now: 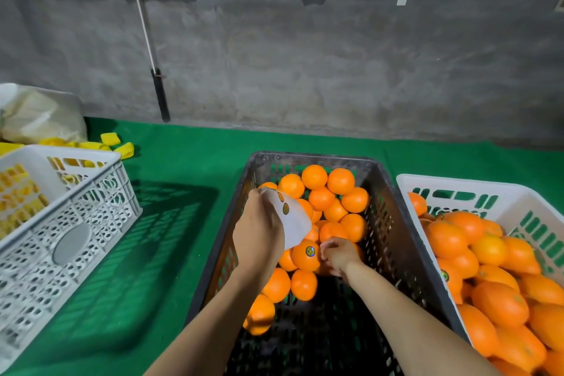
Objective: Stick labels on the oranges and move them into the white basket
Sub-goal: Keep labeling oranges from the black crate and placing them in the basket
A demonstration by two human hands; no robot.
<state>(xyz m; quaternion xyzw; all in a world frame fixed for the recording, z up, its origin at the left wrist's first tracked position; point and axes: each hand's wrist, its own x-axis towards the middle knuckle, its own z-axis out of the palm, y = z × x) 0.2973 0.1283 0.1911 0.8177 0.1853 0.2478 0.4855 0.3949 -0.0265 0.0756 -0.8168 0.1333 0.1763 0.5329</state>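
Note:
A black crate in the middle holds several loose oranges. My left hand hovers over its left side and grips a white label sheet with round stickers on it. Just below the sheet lies an orange with a round label on top. My right hand sits right beside that orange with fingers curled; whether it touches the orange or pinches anything is hard to tell. The white basket at the right is full of oranges, one with a label.
A second white crate stands at the left with yellow things inside. Yellow pieces and a pale bag lie behind it. Green matting covers the table. A grey wall with a leaning black-handled pole rises behind.

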